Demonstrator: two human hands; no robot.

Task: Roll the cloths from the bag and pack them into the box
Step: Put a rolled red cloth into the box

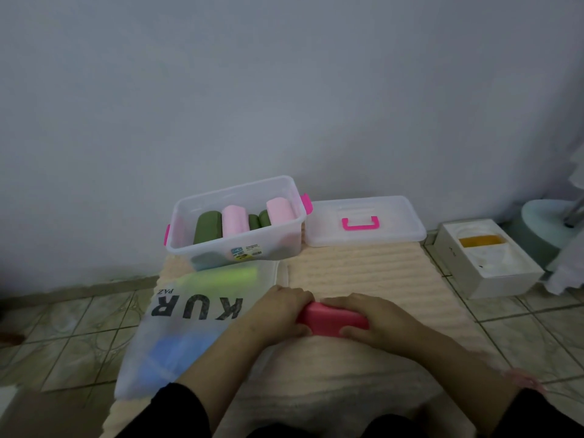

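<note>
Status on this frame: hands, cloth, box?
Left hand and right hand both clamped on the hot-pink cloth roll on the mat. Box open, pink and green rolls inside, lid beside it. Path clear.

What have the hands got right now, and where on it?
Both hold the rolled pink cloth: left hand at its left end, right hand over its right end.
</note>
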